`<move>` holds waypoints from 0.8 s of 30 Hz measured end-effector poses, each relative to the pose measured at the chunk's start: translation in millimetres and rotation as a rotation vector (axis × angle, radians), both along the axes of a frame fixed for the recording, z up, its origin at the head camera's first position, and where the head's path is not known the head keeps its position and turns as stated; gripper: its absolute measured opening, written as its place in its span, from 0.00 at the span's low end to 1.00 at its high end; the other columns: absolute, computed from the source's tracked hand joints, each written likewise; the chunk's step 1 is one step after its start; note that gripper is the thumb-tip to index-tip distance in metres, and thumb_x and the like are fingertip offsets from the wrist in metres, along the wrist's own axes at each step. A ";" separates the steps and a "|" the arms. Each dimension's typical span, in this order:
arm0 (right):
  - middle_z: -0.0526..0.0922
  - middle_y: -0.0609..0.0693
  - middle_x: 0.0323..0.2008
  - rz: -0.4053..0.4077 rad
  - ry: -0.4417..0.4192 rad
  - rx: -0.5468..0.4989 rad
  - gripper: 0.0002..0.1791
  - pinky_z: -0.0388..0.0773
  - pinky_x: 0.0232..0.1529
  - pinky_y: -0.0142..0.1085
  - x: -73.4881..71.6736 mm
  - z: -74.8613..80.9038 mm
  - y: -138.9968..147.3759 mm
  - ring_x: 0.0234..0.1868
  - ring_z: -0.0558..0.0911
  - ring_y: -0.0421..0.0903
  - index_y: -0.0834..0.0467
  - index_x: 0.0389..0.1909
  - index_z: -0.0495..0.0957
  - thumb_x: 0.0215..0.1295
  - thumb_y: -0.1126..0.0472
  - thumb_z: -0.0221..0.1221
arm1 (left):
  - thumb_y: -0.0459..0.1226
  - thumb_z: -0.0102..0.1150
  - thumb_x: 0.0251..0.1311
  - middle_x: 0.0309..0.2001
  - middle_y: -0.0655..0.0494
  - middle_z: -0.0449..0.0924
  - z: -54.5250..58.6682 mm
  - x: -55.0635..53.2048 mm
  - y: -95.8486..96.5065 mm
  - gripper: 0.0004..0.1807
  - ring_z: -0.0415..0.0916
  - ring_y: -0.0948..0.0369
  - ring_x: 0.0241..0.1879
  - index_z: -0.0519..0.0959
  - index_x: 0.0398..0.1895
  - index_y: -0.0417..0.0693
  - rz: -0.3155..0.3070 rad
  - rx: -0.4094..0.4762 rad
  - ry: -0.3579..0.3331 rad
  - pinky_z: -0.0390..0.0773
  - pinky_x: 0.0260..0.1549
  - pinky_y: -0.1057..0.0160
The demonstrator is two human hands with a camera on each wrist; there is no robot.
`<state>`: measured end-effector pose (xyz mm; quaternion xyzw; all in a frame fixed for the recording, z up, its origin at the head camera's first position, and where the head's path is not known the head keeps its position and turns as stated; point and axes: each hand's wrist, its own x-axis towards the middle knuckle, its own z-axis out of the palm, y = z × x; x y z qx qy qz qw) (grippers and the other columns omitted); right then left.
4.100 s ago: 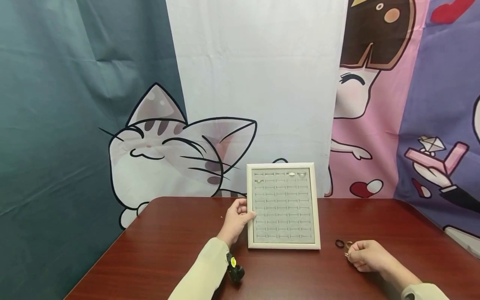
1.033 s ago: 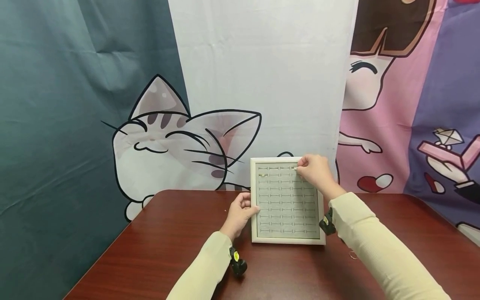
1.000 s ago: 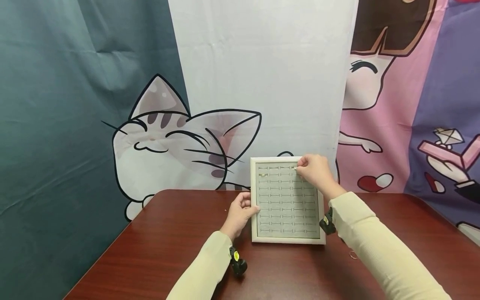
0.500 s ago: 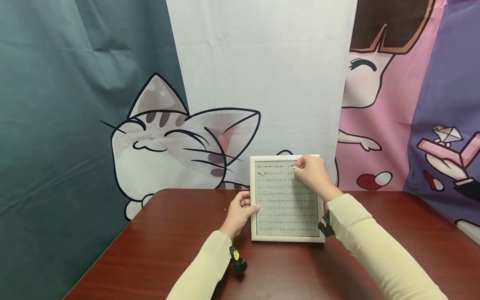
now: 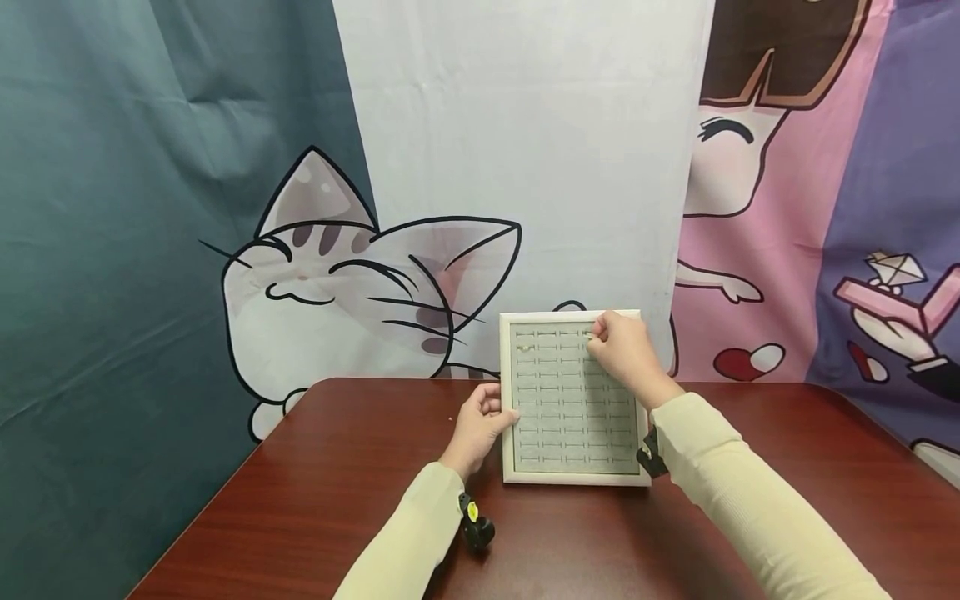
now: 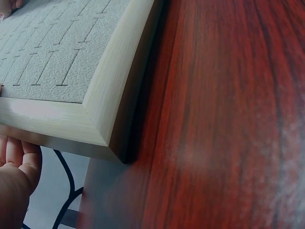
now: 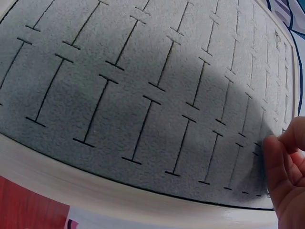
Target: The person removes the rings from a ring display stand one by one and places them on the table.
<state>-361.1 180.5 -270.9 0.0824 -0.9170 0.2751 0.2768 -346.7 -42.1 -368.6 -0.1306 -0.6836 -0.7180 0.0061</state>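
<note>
A ring display board (image 5: 573, 400) with grey slotted padding and a pale wooden frame stands propped upright on the table. My left hand (image 5: 477, 425) grips its left edge, thumb on the front and fingers behind; the left wrist view shows those fingers (image 6: 16, 157) against the frame's side. At the board's upper right, my right hand (image 5: 624, 343) pinches a small ring (image 5: 588, 335) at the top row of slots, largely covered by the fingertips. In the right wrist view, thumb and finger (image 7: 281, 157) meet against the padding. Another ring (image 5: 523, 348) sits at the left of the second row.
The reddish-brown table (image 5: 360, 500) extends to both sides. Behind it hangs a printed cloth (image 5: 525, 125) with cartoon figures. Dark wrist cameras (image 5: 476, 523) are strapped to both sleeves, and the right sleeve (image 5: 750, 492) crosses over the table's right part.
From the rings lying on the table at right, my right hand has moved up to the board's top right. That tabletop spot is now behind the sleeve. My left hand keeps its grip.
</note>
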 end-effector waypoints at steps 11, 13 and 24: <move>0.77 0.54 0.22 0.029 0.037 0.002 0.03 0.67 0.27 0.35 -2.7 -8.2 3.5 0.25 0.74 0.47 0.62 0.26 0.70 0.48 0.67 0.51 | 0.24 0.58 0.48 0.34 0.50 0.78 -0.4 0.4 -0.8 0.22 0.77 0.65 0.29 0.68 0.49 0.37 -0.009 0.001 0.006 0.77 0.33 0.66; 0.77 0.54 0.23 0.036 0.037 0.004 0.02 0.67 0.28 0.35 -2.6 -7.6 4.5 0.26 0.74 0.47 0.62 0.26 0.70 0.49 0.67 0.52 | 0.24 0.58 0.48 0.34 0.50 0.79 0.2 0.1 -0.8 0.22 0.77 0.64 0.30 0.68 0.49 0.37 -0.011 0.007 0.005 0.77 0.33 0.66; 0.77 0.53 0.22 0.074 0.060 0.005 0.03 0.67 0.26 0.34 -3.2 -9.4 8.1 0.25 0.73 0.46 0.61 0.25 0.70 0.48 0.67 0.52 | 0.25 0.58 0.49 0.34 0.49 0.79 1.1 -0.4 -0.9 0.22 0.77 0.64 0.30 0.68 0.50 0.37 -0.011 -0.008 0.008 0.78 0.33 0.65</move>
